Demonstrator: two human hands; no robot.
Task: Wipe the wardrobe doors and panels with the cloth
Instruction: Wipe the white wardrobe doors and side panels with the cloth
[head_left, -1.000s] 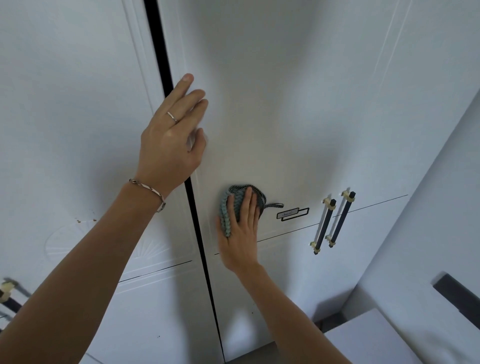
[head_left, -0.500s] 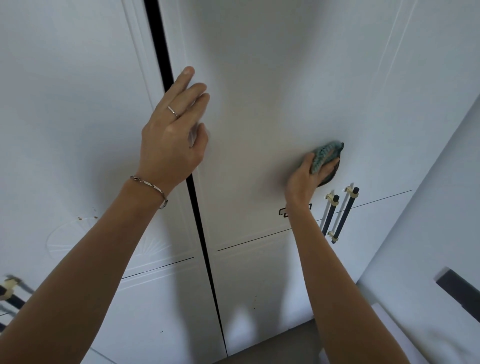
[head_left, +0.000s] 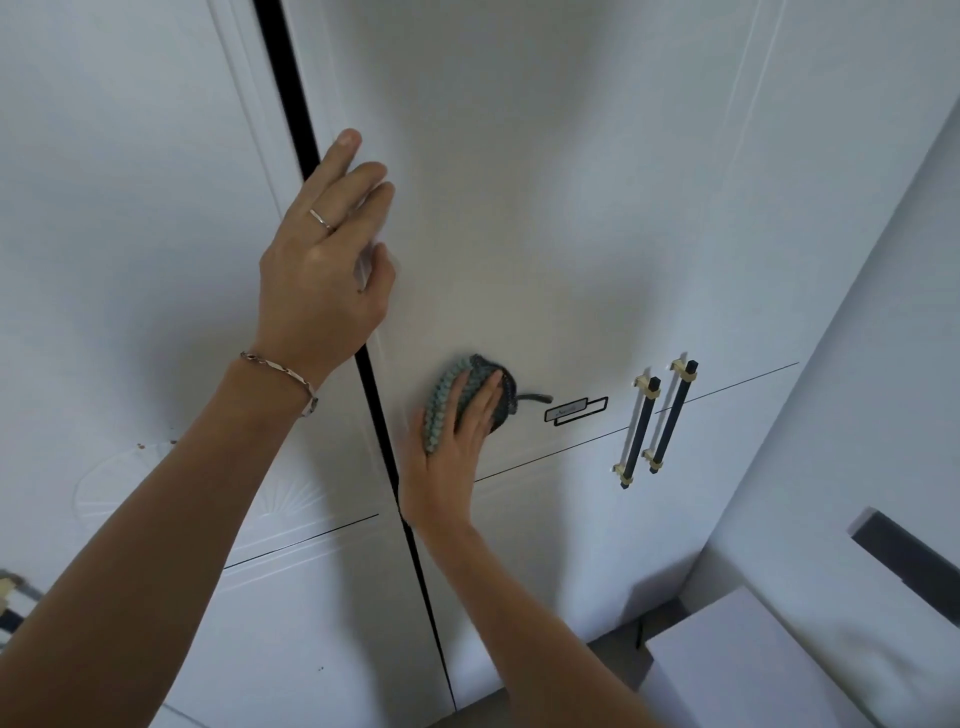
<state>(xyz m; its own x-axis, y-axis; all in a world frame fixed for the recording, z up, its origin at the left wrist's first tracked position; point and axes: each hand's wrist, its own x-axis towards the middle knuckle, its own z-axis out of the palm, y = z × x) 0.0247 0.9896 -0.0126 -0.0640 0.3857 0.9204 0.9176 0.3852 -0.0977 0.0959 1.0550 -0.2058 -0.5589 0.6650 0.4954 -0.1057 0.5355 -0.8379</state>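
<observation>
Teal cloth (head_left: 470, 400) under right hand (head_left: 451, 457), on door (head_left: 545, 234)

The light is soft and rather dim, cool grey across the white doors (head_left: 571, 182). My arms throw broad blurred shadows at centre and lower left. Straight edges bow toward the frame's borders; the lower right corner looks soft, without glare.

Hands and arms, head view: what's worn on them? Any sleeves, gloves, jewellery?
Both forearms are bare: no sleeves and no gloves in view. The left hand wears a thin silver ring on one finger, and a slim silver chain bracelet with flat links circles its wrist. The right hand shows no ring, watch or bracelet.
</observation>
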